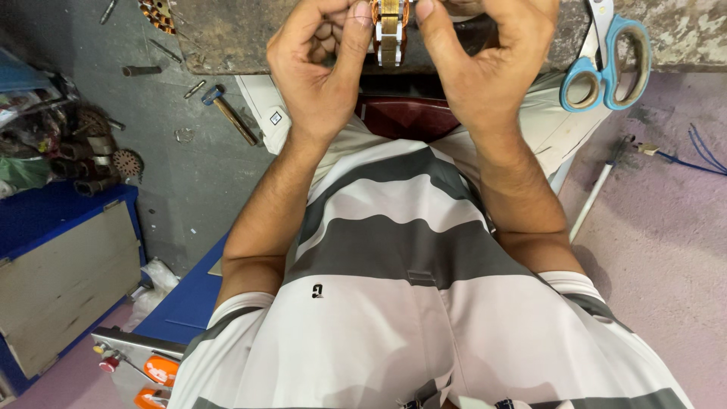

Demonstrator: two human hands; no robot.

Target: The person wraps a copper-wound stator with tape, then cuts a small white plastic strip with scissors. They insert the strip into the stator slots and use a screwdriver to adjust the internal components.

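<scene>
A small copper-wound coil part with a pale metal core (389,26) is pinched between both hands at the top of the view, over the edge of a worn workbench (227,38). My left hand (322,64) grips its left side with thumb and fingers curled. On the opposite side, my right hand (485,64) holds it the same way. Below the forearms my grey and white striped shirt fills the middle of the view.
Blue-handled scissors (609,64) lie on the bench to the right. A small hammer (227,113), bolts and round toothed metal parts (125,161) lie on the dark floor at left. A blue cabinet (60,265) stands lower left; a white rod (594,201) and blue wires (700,155) are at right.
</scene>
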